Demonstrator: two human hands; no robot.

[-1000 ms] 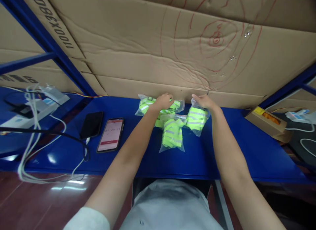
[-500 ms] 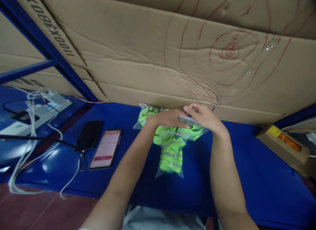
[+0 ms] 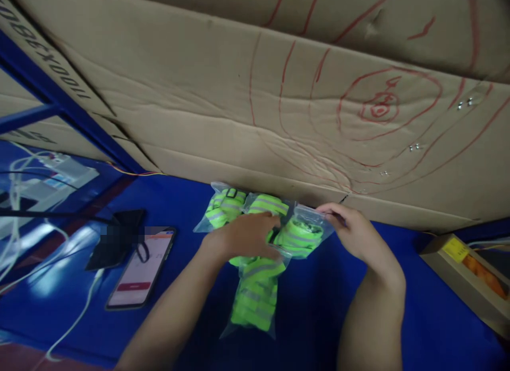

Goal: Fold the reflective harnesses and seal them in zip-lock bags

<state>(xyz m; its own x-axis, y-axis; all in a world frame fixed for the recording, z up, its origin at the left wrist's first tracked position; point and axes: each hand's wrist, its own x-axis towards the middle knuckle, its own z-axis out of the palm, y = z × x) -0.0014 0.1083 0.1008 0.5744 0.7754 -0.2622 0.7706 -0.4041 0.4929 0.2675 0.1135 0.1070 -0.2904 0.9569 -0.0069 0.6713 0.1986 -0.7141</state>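
Several clear plastic bags of folded neon-yellow reflective straps lie together on the blue table. My right hand (image 3: 353,230) pinches the top right corner of one bag of reflective straps (image 3: 300,235), close to the cardboard wall. My left hand (image 3: 249,235) reaches over the middle of the group, its fingers apart beside that bag's left side; the fingertips are partly blurred. Behind it lies another bag (image 3: 266,203), and a bag with a black buckle showing (image 3: 225,206) is at the back left. The nearest bag (image 3: 255,299) points toward me, below my left hand.
A phone (image 3: 139,272) with a lit screen lies at left, next to a black device (image 3: 117,241) with cables. A white power strip (image 3: 59,182) sits farther left. An open cardboard box (image 3: 458,270) with orange contents stands at right. A cardboard wall (image 3: 207,110) with red rings borders the back.
My right hand has moved to the bag's top corner, and my left hand has drawn back left from that bag's top edge. The camera view has shifted and come closer.
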